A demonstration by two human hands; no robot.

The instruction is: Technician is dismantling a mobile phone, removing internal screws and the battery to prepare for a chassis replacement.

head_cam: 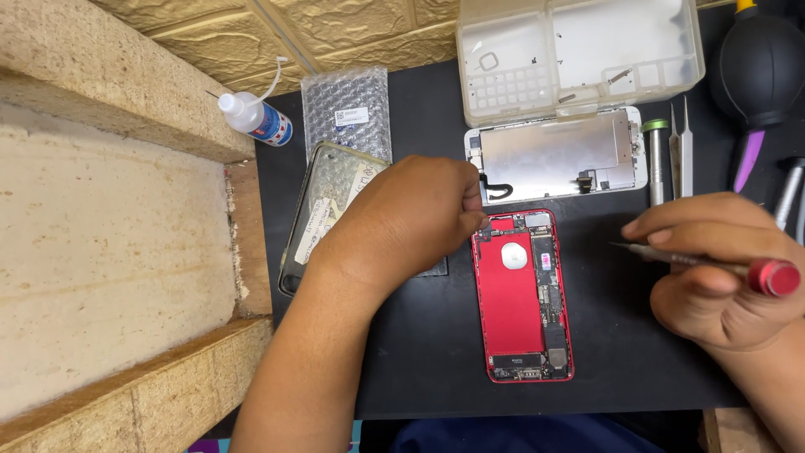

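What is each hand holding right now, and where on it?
The right hand grips a slim metal screwdriver with a red end cap along its shaft. The left hand pinches at the top corner of the opened red phone; whether anything is held cannot be told.

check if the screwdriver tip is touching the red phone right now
No, the screwdriver in the right hand points its tip at bare black mat, clear of the open red phone.

Black flat work mat [419, 352] lay on rough tan wooden bench planks [109, 252] w/ beige embossed brick-pattern wall panel [335, 29] behind.
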